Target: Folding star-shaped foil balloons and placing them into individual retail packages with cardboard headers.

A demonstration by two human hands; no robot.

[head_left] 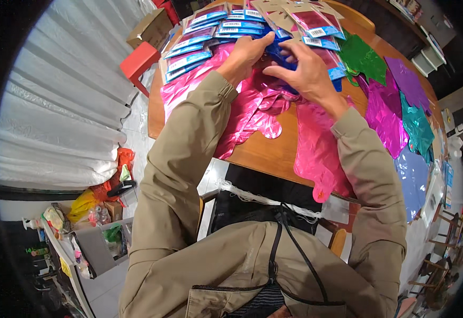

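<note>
Over the far part of the table, both my hands are at a crumpled blue foil piece [279,49], which looks like a flat, uninflated foil balloon. My left hand [244,57] is closed on its left edge, thumb on top. On the other side, my right hand [311,74] has its thumb and fingers spread apart, with blue foil between them. Shiny pink foil [255,114] lies crumpled beneath and in front of my hands. Another pink foil piece [321,151] hangs over the near table edge by my right forearm.
Flat packets with blue labels [191,40] lie in overlapping rows across the wooden table [271,151]. Green foil [366,58], magenta foil [385,124] and teal foil [416,127] spread along the right side. A red stool [140,59] stands left, near a white curtain [64,100].
</note>
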